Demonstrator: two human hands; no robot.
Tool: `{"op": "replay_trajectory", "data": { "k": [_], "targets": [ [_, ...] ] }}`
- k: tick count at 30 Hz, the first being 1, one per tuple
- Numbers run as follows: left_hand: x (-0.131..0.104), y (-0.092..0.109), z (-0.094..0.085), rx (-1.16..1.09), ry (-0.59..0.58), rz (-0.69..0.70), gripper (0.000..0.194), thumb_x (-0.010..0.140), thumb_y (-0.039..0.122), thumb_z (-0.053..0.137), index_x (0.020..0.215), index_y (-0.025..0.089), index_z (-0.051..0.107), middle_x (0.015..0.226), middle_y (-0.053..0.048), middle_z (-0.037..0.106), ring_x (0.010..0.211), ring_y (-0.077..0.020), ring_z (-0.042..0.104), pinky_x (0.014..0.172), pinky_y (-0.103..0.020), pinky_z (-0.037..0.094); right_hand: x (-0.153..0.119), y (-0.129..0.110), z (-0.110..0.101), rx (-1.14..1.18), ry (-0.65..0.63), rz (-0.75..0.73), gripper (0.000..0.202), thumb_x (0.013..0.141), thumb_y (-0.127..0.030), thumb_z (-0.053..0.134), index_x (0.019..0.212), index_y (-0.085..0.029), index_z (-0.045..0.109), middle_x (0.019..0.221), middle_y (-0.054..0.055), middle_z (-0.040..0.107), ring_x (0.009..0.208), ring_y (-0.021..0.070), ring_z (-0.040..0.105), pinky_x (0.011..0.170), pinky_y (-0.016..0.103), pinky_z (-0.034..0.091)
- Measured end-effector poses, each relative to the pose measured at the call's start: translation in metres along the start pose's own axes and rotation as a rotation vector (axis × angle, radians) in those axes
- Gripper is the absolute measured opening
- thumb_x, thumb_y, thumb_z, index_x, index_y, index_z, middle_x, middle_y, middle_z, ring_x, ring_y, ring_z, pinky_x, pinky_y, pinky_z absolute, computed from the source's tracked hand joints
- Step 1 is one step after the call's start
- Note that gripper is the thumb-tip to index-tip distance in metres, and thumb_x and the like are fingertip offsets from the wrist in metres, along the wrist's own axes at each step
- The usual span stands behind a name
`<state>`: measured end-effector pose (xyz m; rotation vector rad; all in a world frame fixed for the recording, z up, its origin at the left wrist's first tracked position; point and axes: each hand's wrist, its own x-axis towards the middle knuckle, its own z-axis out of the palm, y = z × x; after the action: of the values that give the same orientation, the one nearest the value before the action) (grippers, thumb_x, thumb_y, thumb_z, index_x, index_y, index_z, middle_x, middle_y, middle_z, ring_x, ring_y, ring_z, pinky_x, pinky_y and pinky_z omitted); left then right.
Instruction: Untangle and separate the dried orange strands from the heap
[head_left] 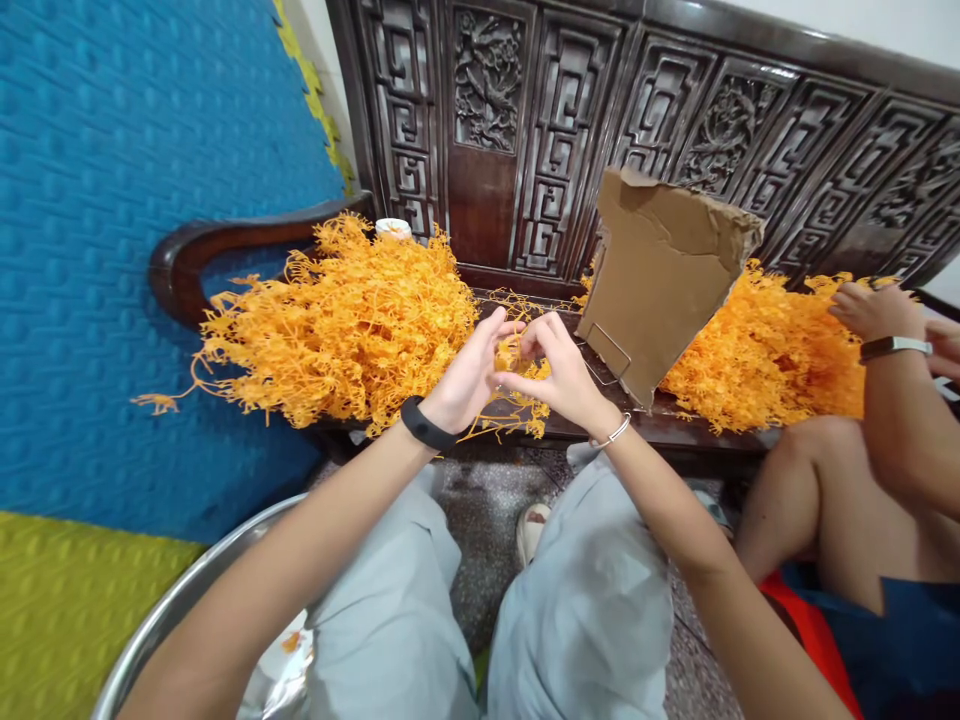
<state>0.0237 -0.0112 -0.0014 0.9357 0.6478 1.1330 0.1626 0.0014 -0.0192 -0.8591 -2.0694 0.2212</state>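
Observation:
Orange frilly strands lie heaped in a big pile on the dark wooden bench, left of my hands. My left hand, with a black band at its wrist, is beside the pile's right edge, its fingers bent around a small orange tuft. Facing it, my right hand has curved fingers and a thumb reaching toward the left palm. Between the two hands shows a bit of orange strand; which fingers grip it is hard to make out. Loose orange stems hang below my hands at the bench edge.
A brown cardboard sheet stands upright right of my hands, a bent wire at its base. Beyond it lies another orange pile, with a person's hand over it. A metal basin is at lower left; a white roll stands behind the left pile.

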Motion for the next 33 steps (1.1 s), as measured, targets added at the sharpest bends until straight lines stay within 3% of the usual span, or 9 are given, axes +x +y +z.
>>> {"op": "replay_trajectory", "data": {
  "k": [4, 8, 12, 18, 23, 29, 33],
  "targets": [
    [0.001, -0.003, -0.003, -0.060, 0.008, -0.030, 0.037, 0.085, 0.049, 0.041, 0.091, 0.016, 0.058, 0.082, -0.003, 0.058, 0.076, -0.0115, 0.055, 0.068, -0.022, 0.041, 0.000, 0.008, -0.002, 0.054, -0.019, 0.049, 0.020, 0.078, -0.036, 0.061, 0.075, -0.019, 0.049, 0.080, 0.002, 0.046, 0.072, 0.0135, 0.047, 0.067, 0.029, 0.045],
    [0.008, -0.005, -0.011, -0.032, 0.098, 0.018, 0.021, 0.073, 0.031, 0.064, 0.086, 0.016, 0.056, 0.076, 0.001, 0.058, 0.070, -0.0083, 0.054, 0.071, -0.022, 0.041, 0.000, 0.011, -0.004, 0.172, 0.004, 0.109, 0.015, 0.078, -0.033, 0.061, 0.078, -0.018, 0.059, 0.086, 0.003, 0.055, 0.069, 0.0117, 0.051, 0.064, 0.028, 0.044],
    [0.015, -0.007, -0.016, 0.052, 0.140, 0.058, 0.027, 0.059, 0.021, 0.075, 0.081, 0.014, 0.059, 0.077, 0.001, 0.060, 0.067, -0.0066, 0.053, 0.064, -0.021, 0.038, 0.000, 0.005, -0.005, 0.328, 0.009, 0.222, 0.017, 0.074, -0.035, 0.066, 0.075, -0.018, 0.064, 0.084, 0.004, 0.061, 0.073, 0.0131, 0.055, 0.065, 0.028, 0.045],
    [0.016, -0.005, -0.015, 0.135, 0.094, 0.135, 0.024, 0.057, 0.023, 0.076, 0.068, 0.015, 0.058, 0.070, 0.003, 0.057, 0.062, -0.0060, 0.049, 0.059, -0.021, 0.035, 0.001, -0.001, -0.002, 0.591, 0.041, 0.473, 0.030, 0.062, -0.039, 0.074, 0.068, -0.016, 0.056, 0.063, -0.001, 0.059, 0.056, 0.0102, 0.055, 0.057, 0.026, 0.047],
    [0.015, -0.001, -0.014, 0.161, 0.047, 0.171, 0.034, 0.058, 0.025, 0.076, 0.055, 0.016, 0.044, 0.055, 0.006, 0.045, 0.054, -0.0056, 0.042, 0.056, -0.022, 0.032, 0.004, -0.002, -0.003, 0.695, 0.083, 0.412, 0.029, 0.061, -0.034, 0.075, 0.064, -0.017, 0.052, 0.071, -0.001, 0.058, 0.064, 0.0091, 0.055, 0.063, 0.025, 0.048],
    [0.014, 0.004, -0.014, 0.195, 0.005, 0.190, 0.019, 0.060, 0.015, 0.068, 0.059, 0.016, 0.049, 0.058, 0.004, 0.056, 0.061, -0.0078, 0.053, 0.067, -0.023, 0.039, 0.004, 0.003, -0.008, 0.771, 0.151, 0.385, 0.024, 0.067, -0.029, 0.071, 0.068, -0.018, 0.050, 0.072, -0.001, 0.058, 0.064, 0.0102, 0.057, 0.065, 0.028, 0.048],
    [0.014, 0.007, -0.017, 0.240, -0.056, 0.138, 0.018, 0.057, 0.010, 0.060, 0.072, 0.017, 0.053, 0.057, 0.004, 0.059, 0.055, -0.0096, 0.056, 0.064, -0.024, 0.040, 0.004, 0.006, -0.008, 0.789, 0.162, 0.398, 0.025, 0.069, -0.028, 0.069, 0.071, -0.019, 0.047, 0.074, -0.002, 0.057, 0.060, 0.0095, 0.057, 0.065, 0.028, 0.048]
  ]
}}
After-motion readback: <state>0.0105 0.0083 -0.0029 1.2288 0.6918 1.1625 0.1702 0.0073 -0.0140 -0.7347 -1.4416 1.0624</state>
